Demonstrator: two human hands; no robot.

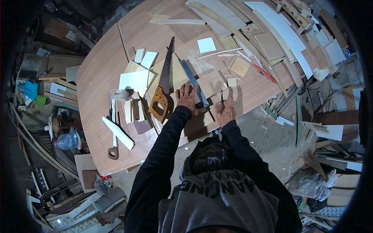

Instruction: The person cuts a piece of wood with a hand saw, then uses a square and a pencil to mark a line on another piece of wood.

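My left hand point(187, 98) lies palm down with its fingers spread on a light wooden board. Its fingertips are right at the edge of a blue-grey metal straightedge point(193, 75), which slants across the boards. My right hand point(225, 112) is just right of the straightedge, closed around a thin dark pencil-like tool point(222, 96) that points away from me, index finger stretched along it. Just beyond that finger sits a small square wooden block point(232, 82). Left of my left hand, a handsaw point(160, 105) with a wooden handle rests on boards, its blade pointing away.
White-faced offcuts point(134, 79) and a clear jar point(119, 94) occupy the table's left half. Nearby lies a smaller saw point(113, 152) with a narrow blade. A red-handled tool point(265, 73) and long strips point(289, 31) lie at the right. Scrap wood crowds the floor.
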